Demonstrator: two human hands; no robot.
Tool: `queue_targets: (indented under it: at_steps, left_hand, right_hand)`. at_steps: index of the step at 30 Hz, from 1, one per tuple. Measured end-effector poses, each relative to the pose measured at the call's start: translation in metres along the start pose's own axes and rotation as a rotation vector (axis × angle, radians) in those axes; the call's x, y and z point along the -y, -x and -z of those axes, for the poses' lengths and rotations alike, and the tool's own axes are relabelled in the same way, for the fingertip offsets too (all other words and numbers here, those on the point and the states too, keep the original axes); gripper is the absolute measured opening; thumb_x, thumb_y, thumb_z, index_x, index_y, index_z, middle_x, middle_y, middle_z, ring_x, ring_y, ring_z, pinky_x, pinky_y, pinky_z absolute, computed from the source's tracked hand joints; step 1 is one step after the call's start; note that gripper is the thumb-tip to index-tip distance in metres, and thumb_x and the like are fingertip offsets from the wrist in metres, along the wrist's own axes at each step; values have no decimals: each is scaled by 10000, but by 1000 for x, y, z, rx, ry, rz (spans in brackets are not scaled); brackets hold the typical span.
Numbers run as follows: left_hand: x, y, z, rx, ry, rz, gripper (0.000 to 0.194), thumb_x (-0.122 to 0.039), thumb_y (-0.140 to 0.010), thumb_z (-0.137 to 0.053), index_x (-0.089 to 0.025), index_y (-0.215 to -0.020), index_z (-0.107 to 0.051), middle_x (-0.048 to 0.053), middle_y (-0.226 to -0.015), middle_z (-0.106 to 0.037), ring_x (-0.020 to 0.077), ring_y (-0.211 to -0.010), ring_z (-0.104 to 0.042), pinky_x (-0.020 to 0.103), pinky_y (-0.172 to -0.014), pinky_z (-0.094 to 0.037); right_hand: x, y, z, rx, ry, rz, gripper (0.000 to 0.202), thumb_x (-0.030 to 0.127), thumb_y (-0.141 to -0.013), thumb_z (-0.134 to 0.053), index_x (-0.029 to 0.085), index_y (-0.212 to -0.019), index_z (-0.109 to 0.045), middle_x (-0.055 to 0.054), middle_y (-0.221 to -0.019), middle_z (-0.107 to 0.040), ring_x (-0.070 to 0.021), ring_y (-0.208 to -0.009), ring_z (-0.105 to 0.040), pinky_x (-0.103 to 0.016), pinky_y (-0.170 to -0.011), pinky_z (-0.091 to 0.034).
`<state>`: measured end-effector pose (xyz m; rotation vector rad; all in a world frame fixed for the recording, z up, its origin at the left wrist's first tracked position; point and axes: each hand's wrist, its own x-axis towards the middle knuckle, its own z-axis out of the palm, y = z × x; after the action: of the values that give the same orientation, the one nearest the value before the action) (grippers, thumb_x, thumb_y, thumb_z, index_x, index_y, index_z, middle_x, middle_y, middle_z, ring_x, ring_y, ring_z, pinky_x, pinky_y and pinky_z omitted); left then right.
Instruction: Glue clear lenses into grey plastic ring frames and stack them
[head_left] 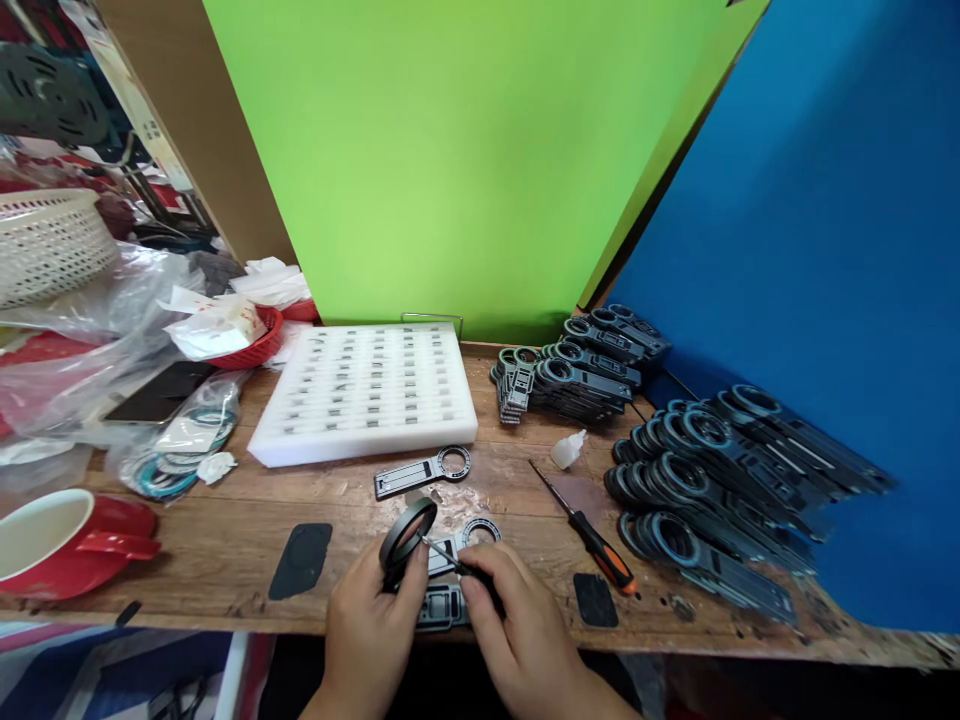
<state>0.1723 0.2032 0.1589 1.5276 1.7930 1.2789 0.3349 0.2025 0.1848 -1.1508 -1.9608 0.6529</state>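
My left hand (371, 615) is closed on a dark ring-shaped part (407, 533), tilted up with its opening facing right. In my right hand (517, 630) is a thin metal-tipped tool with a dark handle (484, 580). Its tip meets the ring's lower right edge; the exact tool kind is hard to make out. Beneath the hands lie grey flat pieces with a ring end (481, 532), partly covered by my fingers. Just beyond, another flat ring-ended piece (424, 472) rests on the wooden table (517, 480).
A white foam tray (360, 450) holds rows of small metal pieces. Stacks of dark ring-ended parts (705, 480) fill the right side. An orange-black screwdriver (600, 550) and small white bottle (568, 449) lie nearby. A red mug (82, 545) stands left. Green (450, 170) and blue panels (810, 250) enclose the back.
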Motion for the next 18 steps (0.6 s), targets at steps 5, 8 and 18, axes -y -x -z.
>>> queue_targets:
  at_steps: [5,8,18]
  left_hand:
    - [0,1,1,-12,-46,-44,232,-394,-822,-551,-231,-899,-697,35,-909,-731,249,-935,-665,299,-716,-533]
    - [1,1,1,-10,-67,-70,221,-394,-835,-540,-232,-858,-689,35,-848,-724,245,-939,-661,296,-725,-527]
    - [0,0,1,-43,-141,-230,204,-322,-857,-538,-217,-981,-662,50,-931,-723,209,-872,-676,267,-733,-518]
  right_hand:
    - [-1,0,0,2,6,7,203,182,-899,-424,254,-1069,-509,-35,-884,-623,-176,-795,-621,-274,-692,-513]
    - [-1,0,0,5,14,-2,197,185,-899,-423,253,-1062,-511,-37,-880,-623,-179,-791,-622,-278,-689,-513]
    - [-1,1,-1,-13,131,100,248,180,-907,-435,252,-1136,-497,-48,-849,-613,-184,-730,-613,-282,-639,-522]
